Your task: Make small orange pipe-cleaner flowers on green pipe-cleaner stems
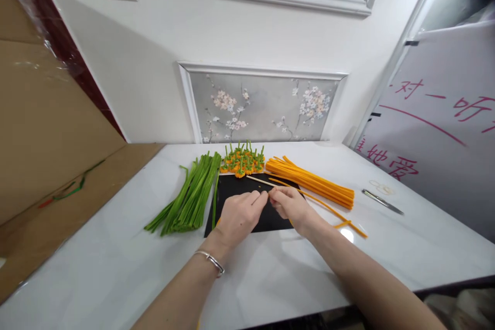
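My left hand [242,216] and my right hand [292,206] meet above a black mat [228,185], with fingers pinched together. Between the fingertips is a small piece, perhaps orange, mostly hidden; a bit of orange shows beside my left wrist. A thin pale stick [257,180] lies on the mat just beyond the hands. Long orange stems [328,208] run past my right hand. Behind the mat stands a cluster of small orange pieces with green stems [242,161].
A bundle of green fuzzy stems [189,201] lies left of the mat, an orange bundle [313,183] to its right. Farther right are scissors or tweezers [382,201] and thin pale loops [382,187]. Cardboard [58,113] borders the white table [116,268] at left; a wall stands behind.
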Demonstrator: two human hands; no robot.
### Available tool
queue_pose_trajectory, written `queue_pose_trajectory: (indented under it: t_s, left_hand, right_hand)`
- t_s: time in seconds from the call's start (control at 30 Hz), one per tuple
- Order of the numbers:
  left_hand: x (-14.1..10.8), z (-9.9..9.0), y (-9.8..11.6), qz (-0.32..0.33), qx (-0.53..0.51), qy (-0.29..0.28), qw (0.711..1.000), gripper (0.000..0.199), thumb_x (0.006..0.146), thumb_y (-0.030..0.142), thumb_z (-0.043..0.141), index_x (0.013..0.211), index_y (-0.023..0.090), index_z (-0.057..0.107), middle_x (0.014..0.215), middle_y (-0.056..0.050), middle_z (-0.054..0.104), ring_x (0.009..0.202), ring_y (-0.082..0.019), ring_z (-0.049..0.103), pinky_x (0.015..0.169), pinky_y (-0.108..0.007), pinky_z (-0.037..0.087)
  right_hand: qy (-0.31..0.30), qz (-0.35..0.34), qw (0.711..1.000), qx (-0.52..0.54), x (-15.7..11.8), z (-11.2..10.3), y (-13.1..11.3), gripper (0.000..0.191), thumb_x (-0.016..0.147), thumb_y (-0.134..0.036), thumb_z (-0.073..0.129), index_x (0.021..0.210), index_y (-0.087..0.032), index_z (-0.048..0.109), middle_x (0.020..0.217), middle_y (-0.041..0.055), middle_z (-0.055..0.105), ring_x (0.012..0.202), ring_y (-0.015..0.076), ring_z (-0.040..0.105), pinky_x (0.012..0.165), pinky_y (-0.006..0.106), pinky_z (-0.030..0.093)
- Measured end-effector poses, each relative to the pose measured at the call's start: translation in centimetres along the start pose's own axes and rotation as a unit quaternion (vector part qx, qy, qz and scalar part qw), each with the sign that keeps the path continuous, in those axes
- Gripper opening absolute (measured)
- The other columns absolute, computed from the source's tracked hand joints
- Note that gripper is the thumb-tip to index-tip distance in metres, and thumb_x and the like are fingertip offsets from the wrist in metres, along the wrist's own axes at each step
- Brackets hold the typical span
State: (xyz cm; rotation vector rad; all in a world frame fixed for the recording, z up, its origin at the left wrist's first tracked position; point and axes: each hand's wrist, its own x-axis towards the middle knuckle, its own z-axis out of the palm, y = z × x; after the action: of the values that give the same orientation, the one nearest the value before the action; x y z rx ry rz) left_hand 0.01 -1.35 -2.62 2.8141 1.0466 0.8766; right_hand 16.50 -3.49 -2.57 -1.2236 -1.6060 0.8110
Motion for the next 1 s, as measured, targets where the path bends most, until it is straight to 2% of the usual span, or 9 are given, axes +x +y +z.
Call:
queue_pose_trajectory:
  t_s: [0.17, 0.3, 0.4, 0.5, 0.57, 0.7, 0.77, 0.83, 1.0]
  left_hand:
    - [-0.1, 0.2, 0.5, -0.046, -0.039, 0.032, 0.998, 0.027, 0.095, 0.025, 0.043, 0.095, 0.022, 0.069, 0.071, -0.005, 0.056, 0.066, -0.018, 0.048, 0.061, -0.028, 0.028]
    - [0.6, -0.2, 0.6, -0.131, -0.254, 0.034, 0.958, 0.02, 0.089, 0.033, 0.054, 0.09, 0.02, 0.07, 0.08, -0.005, 0.063, 0.074, -0.018, 0.054, 0.068, -0.026, 0.036]
    - [1.1, -1.1, 0.4, -0.19, -0.471, -0.065, 0.859, 0.033, 0.087, 0.046, 0.056, 0.084, 0.015, 0.067, 0.071, -0.003, 0.06, 0.064, -0.014, 0.05, 0.062, -0.024, 0.038]
    - [1.1, -1.9, 0.5, -0.29, -0.643, -0.142, 0.695, 0.046, 0.088, 0.055, 0.05, 0.084, 0.012, 0.065, 0.068, -0.002, 0.058, 0.054, -0.01, 0.049, 0.054, -0.023, 0.039]
    - [0.9, -2.2, 0.7, -0.328, -0.698, -0.176, 0.612, 0.044, 0.088, 0.053, 0.052, 0.085, 0.011, 0.065, 0.068, -0.003, 0.057, 0.053, -0.01, 0.05, 0.051, -0.021, 0.041]
    - [0.7, -2.3, 1.0, -0.324, -0.75, -0.221, 0.532, 0.032, 0.088, 0.041, 0.056, 0.083, 0.011, 0.063, 0.062, 0.0, 0.051, 0.044, -0.004, 0.037, 0.038, -0.014, 0.029]
    - [0.6, -2.3, 1.0, -0.305, -0.757, -0.218, 0.535, 0.025, 0.086, 0.036, 0.061, 0.081, 0.012, 0.061, 0.057, 0.005, 0.042, 0.041, -0.002, 0.023, 0.035, -0.012, 0.015]
    - [0.6, -2.4, 1.1, -0.287, -0.745, -0.202, 0.568, 0.023, 0.083, 0.034, 0.066, 0.081, 0.013, 0.06, 0.056, 0.008, 0.035, 0.042, -0.002, 0.017, 0.037, -0.013, 0.01]
    - [0.8, -2.4, 1.5, -0.243, -0.606, -0.138, 0.745, 0.027, 0.085, 0.036, 0.063, 0.075, 0.012, 0.063, 0.059, 0.005, 0.043, 0.043, -0.003, 0.022, 0.039, -0.019, 0.013]
  right_hand:
    - [-0.036, 0.005, 0.999, 0.015, -0.1, -1.0, -0.3, 0.023, 0.082, -0.027, 0.039, 0.06, -0.022, 0.042, 0.049, -0.0075, 0.03, 0.04, 0.0083, 0.024, 0.039, 0.022, 0.025]
    - [0.003, -0.11, 0.989, -0.099, -0.4, -2.1, -0.2, 0.02, 0.086, -0.024, 0.05, 0.069, -0.019, 0.058, 0.061, -0.0013, 0.052, 0.054, 0.0112, 0.045, 0.052, 0.023, 0.036]
    - [0.061, -0.244, 0.94, -0.231, -0.6, -2.5, 0.2, 0.022, 0.093, -0.021, 0.046, 0.081, -0.019, 0.064, 0.074, 0.0033, 0.063, 0.066, 0.0137, 0.057, 0.061, 0.024, 0.043]
    - [0.086, -0.314, 0.91, -0.257, -0.7, -2.7, 0.3, 0.023, 0.096, -0.018, 0.044, 0.088, -0.019, 0.066, 0.081, 0.0056, 0.068, 0.074, 0.0144, 0.063, 0.065, 0.024, 0.049]
    - [0.084, -0.343, 0.901, -0.25, -0.8, -2.7, 0.2, 0.024, 0.097, -0.017, 0.044, 0.091, -0.02, 0.066, 0.086, 0.0059, 0.07, 0.079, 0.0146, 0.065, 0.069, 0.025, 0.051]
    - [0.074, -0.366, 0.895, -0.245, -0.9, -2.6, -0.1, 0.025, 0.097, -0.016, 0.042, 0.092, -0.021, 0.067, 0.09, 0.0051, 0.071, 0.082, 0.0151, 0.066, 0.073, 0.027, 0.053]
    - [0.079, -0.373, 0.892, -0.245, -0.9, -2.6, -0.1, 0.024, 0.097, -0.016, 0.043, 0.091, -0.021, 0.067, 0.09, 0.0054, 0.071, 0.082, 0.0155, 0.066, 0.073, 0.028, 0.053]
    - [0.083, -0.373, 0.891, -0.245, -0.9, -2.5, 0.0, 0.023, 0.096, -0.016, 0.044, 0.089, -0.02, 0.066, 0.089, 0.0059, 0.07, 0.081, 0.0158, 0.065, 0.072, 0.028, 0.052]
    - [0.08, -0.332, 0.903, -0.26, -1.2, -2.6, -0.4, 0.025, 0.095, -0.018, 0.042, 0.077, -0.019, 0.06, 0.069, 0.0036, 0.061, 0.062, 0.0139, 0.055, 0.059, 0.026, 0.043]
